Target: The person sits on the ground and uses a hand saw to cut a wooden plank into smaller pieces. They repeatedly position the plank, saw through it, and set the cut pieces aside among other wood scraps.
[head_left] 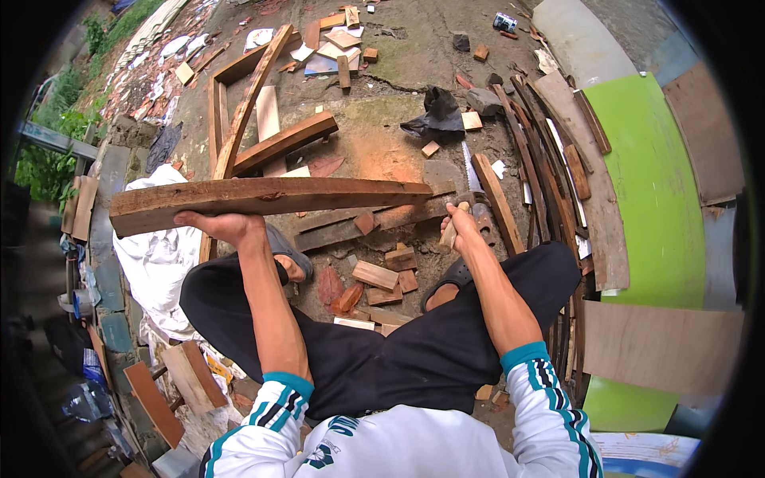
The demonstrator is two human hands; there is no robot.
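My left hand (231,228) holds a long, thick brown wooden beam (271,196) near its left end, and its fingers are partly hidden by the wood. The beam lies nearly level across the view above my knees, with its far end pointing right. Just right of that end, my right hand (464,229) is closed around a short tan wooden piece (449,233); whether it is a tool's handle I cannot tell. Beyond this hand a toothed saw blade (471,169) lies on the ground beside a dark plank (497,203).
Several wood offcuts (375,276) lie between my feet. A joined wooden frame (253,103) stands ahead on the left, near a white cloth (155,275). Long dark strips (538,159) and green sheets (653,183) lie on the right. A black plastic scrap (437,114) lies ahead.
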